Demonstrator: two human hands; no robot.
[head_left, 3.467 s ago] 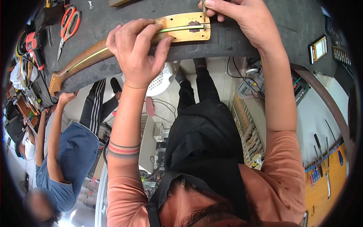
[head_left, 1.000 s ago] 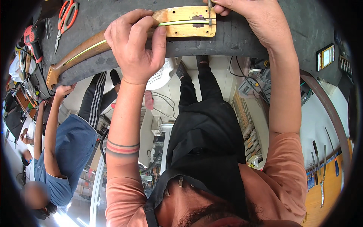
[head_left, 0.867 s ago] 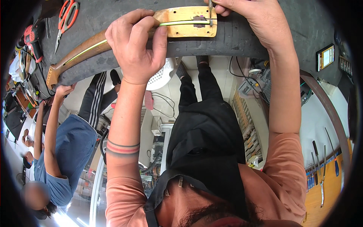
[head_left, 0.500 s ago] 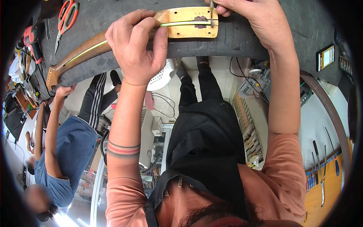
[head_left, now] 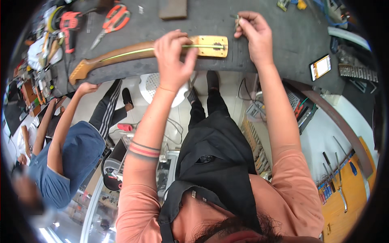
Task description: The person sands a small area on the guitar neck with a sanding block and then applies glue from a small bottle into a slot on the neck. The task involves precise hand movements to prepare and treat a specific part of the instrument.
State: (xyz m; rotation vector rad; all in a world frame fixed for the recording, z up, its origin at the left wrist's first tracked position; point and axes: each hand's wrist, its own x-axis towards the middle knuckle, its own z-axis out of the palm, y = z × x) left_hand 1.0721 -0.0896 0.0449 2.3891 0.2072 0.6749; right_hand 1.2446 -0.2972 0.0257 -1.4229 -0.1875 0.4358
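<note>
A wooden guitar neck lies along the bench, its headstock to the left. A yellow-green strip runs lengthwise along it to the pale heel, which has screw holes and a dark patch near its end. My left hand grips the neck beside the heel, fingers over the top and thumb on the near side. Off the heel's right end, my right hand pinches a small, thin metal piece; its exact kind is too small to make out.
Orange-handled scissors and a red power tool lie at the bench's left. A brown block sits at the back. A phone lies at right. Another person's hand is near the headstock, by the bench edge.
My right hand has drawn away from the heel's end with the small metal piece in its fingers. My left hand stays on the neck. The view has shifted, showing more of the bench.
</note>
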